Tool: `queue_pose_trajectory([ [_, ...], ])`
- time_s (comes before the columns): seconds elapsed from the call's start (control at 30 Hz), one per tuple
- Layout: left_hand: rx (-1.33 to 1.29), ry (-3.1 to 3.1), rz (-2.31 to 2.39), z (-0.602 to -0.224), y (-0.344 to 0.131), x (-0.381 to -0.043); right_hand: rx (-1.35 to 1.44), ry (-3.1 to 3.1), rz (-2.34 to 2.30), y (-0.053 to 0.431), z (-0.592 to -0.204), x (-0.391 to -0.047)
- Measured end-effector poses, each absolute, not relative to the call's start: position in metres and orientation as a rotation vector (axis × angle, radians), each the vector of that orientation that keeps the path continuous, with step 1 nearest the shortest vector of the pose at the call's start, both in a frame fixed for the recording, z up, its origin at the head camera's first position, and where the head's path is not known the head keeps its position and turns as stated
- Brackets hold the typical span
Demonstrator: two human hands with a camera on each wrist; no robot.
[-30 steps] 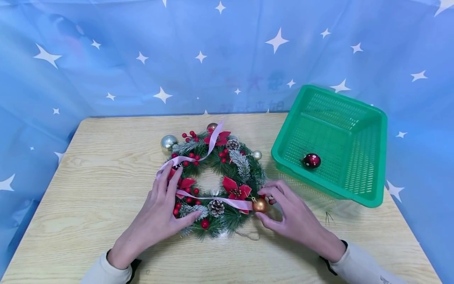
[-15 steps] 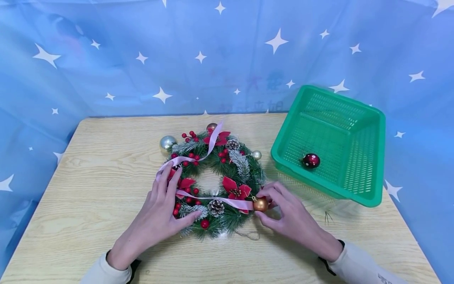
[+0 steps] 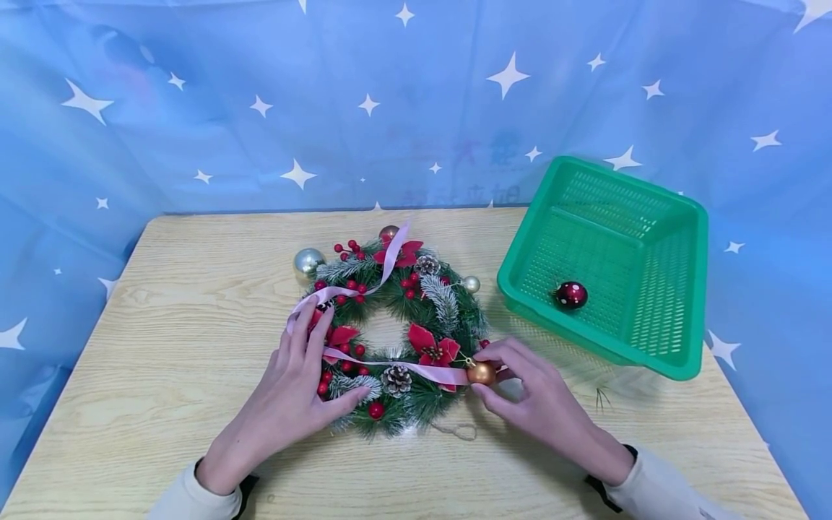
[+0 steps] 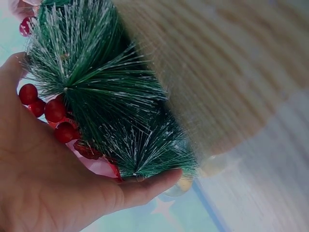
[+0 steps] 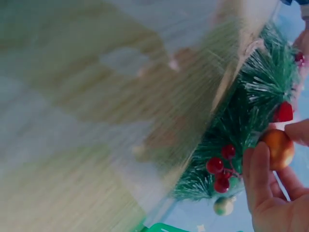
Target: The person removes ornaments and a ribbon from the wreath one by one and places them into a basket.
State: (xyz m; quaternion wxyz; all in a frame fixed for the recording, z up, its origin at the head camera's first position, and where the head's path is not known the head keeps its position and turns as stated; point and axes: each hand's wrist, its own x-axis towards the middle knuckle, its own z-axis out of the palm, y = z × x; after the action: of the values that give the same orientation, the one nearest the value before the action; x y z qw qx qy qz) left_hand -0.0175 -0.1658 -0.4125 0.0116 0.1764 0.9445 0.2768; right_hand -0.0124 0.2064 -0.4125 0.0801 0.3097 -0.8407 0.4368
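Note:
A green wreath with red flowers, berries and pine cones lies flat on the table. My left hand holds its left side, fingers over the far part and thumb at the front. At the lower right, my right hand pinches a gold ball ornament between thumb and fingers; the right wrist view shows the gold ball beside the needles. A thin gold cord reaches from the ball toward the red flower. A pink ribbon runs across the wreath, partly hidden under my left fingers.
A green basket stands at the right with a red spotted ornament inside. Silver-blue, pale and brown balls sit along the wreath's outer edge. A twine loop lies before it; a blue starry cloth hangs behind.
My right hand has shifted slightly to the right with the gold ball between its fingers. The left hand and the wreath stay in place.

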Motion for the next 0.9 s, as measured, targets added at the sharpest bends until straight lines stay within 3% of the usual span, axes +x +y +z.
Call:
queue_pose_trajectory([
  [0.9,0.515,2.918,0.866,-0.412,-0.166,-0.017,0.758,-2.448,1.279,0.22,-0.381,-0.029],
])
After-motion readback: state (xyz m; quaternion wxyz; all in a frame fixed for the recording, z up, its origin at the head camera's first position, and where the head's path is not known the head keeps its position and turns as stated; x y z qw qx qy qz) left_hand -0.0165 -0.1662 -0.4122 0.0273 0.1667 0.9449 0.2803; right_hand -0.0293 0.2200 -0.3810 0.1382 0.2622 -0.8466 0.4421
